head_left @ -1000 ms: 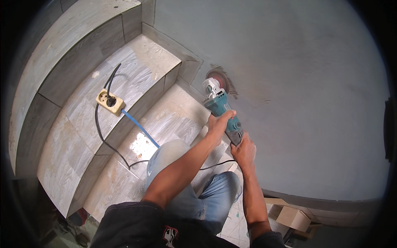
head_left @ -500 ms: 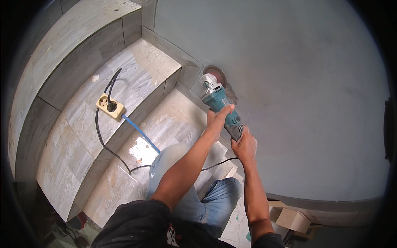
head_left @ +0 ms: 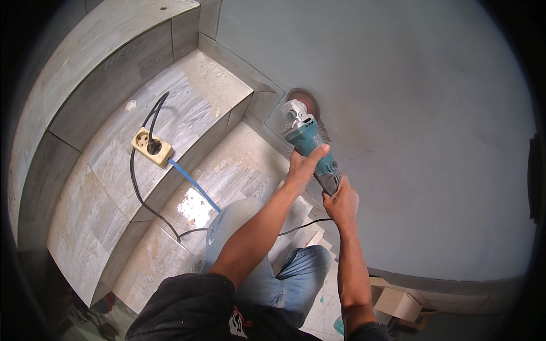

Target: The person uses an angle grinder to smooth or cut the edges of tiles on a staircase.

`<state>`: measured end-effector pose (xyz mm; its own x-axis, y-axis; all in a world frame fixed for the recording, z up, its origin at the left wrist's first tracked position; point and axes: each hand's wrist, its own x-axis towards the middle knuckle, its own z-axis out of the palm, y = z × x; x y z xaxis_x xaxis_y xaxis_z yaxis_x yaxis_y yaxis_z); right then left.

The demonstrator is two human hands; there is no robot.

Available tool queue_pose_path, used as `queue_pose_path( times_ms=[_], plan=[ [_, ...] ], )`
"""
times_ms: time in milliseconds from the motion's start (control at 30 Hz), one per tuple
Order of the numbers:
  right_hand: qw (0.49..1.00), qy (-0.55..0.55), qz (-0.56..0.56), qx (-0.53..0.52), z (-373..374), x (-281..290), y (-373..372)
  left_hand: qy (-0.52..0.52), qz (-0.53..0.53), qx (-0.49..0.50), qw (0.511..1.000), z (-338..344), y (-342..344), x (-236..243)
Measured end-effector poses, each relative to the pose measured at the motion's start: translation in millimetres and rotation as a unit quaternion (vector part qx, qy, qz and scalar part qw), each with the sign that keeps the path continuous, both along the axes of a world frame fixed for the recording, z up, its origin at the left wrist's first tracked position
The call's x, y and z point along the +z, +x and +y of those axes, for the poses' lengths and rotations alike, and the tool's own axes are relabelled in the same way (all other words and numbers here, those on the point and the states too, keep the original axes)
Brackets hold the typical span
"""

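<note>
A teal angle grinder (head_left: 310,138) with a grey metal head is held in both my hands against the grey wall (head_left: 409,142). Its round reddish-brown disc (head_left: 305,101) is at the wall, just right of the tile skirting (head_left: 265,105). My left hand (head_left: 305,169) wraps round the middle of the body, thumb on top. Around the dark rear end, my right hand (head_left: 342,203) is closed. A black cord (head_left: 304,226) runs from the rear of the tool behind my legs.
Wood-look tiled steps (head_left: 170,113) rise on the left. On one lies a cream socket block (head_left: 152,148) with a black plug, a looped black cord and a blue cable (head_left: 194,184). A cardboard box (head_left: 398,304) stands at the lower right.
The grinder and both my hands have shifted slightly to the right along the wall. My grip stays the same, and the view has moved a little.
</note>
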<state>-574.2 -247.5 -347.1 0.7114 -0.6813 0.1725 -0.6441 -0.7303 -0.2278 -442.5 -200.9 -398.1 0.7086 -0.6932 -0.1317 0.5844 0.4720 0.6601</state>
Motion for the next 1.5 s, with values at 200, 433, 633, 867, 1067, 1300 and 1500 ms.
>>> queue_pose_path(
  times_ms=[200, 433, 633, 867, 1067, 1300, 1500],
  plan=[
    [1.000, -0.008, 0.001, 0.010, -3.4, 2.2, -4.1, 0.013, -0.016, -0.020, 1.000, 1.3, -1.5, 4.5],
    [0.998, 0.010, 0.049, -0.039, 1.9, 3.1, -8.0, -0.006, -0.047, -0.012, 0.999, -0.7, -4.0, 0.5],
    [1.000, -0.011, -0.005, -0.009, 6.1, 9.9, 6.6, -0.038, -0.027, 0.005, 0.999, 0.4, 8.2, 5.8],
    [1.000, -0.015, -0.007, -0.012, 8.8, 9.1, 14.6, -0.025, -0.033, 0.001, 0.999, 2.1, 15.9, 5.0],
    [0.999, -0.008, 0.019, -0.043, 14.2, 7.6, 8.4, -0.027, -0.049, 0.000, 0.998, 3.6, 11.8, 3.7],
    [0.999, -0.010, 0.023, -0.041, 20.4, 9.2, 8.3, -0.030, -0.041, -0.002, 0.999, 6.5, 12.6, 5.4],
    [0.998, 0.002, 0.038, -0.056, 20.9, 8.9, 15.1, -0.029, -0.052, -0.002, 0.998, 8.1, 17.9, 5.4]
  ],
)
